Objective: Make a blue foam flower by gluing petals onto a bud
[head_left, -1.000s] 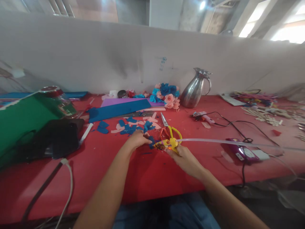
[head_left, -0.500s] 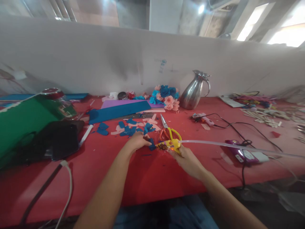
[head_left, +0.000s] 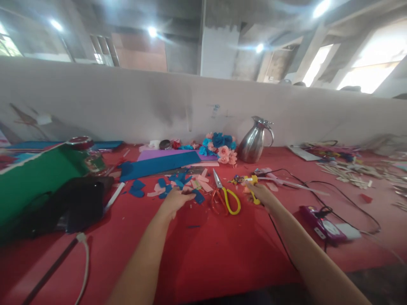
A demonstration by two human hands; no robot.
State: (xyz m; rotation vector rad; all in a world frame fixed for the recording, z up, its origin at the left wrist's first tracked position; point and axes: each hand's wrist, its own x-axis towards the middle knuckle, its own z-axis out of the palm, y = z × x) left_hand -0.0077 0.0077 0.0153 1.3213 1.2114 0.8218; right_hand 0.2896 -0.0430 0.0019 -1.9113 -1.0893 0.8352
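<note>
My left hand (head_left: 175, 199) rests on the red table (head_left: 210, 250) with its fingers pinched on a blue paper piece (head_left: 197, 196), beside a scatter of blue and pink cut pieces (head_left: 173, 182). My right hand (head_left: 263, 195) is stretched out farther right and grips a yellow glue gun (head_left: 249, 181) with a long clear glue stick (head_left: 295, 185) trailing to the right. Yellow-handled scissors (head_left: 226, 195) lie on the table between the two hands.
A steel jug (head_left: 253, 140) and a cluster of blue and pink paper flowers (head_left: 220, 147) stand by the back wall. Blue and purple sheets (head_left: 162, 163) lie left of them. A green box (head_left: 32, 178), a black bag (head_left: 73, 203), a purple device (head_left: 322, 218) with cables, and wooden sticks (head_left: 349, 169) sit around.
My right hand has carried the glue gun away from the blue piece, up and to the right past the scissors. The camera has tilted upward; the left hand stays on the blue piece.
</note>
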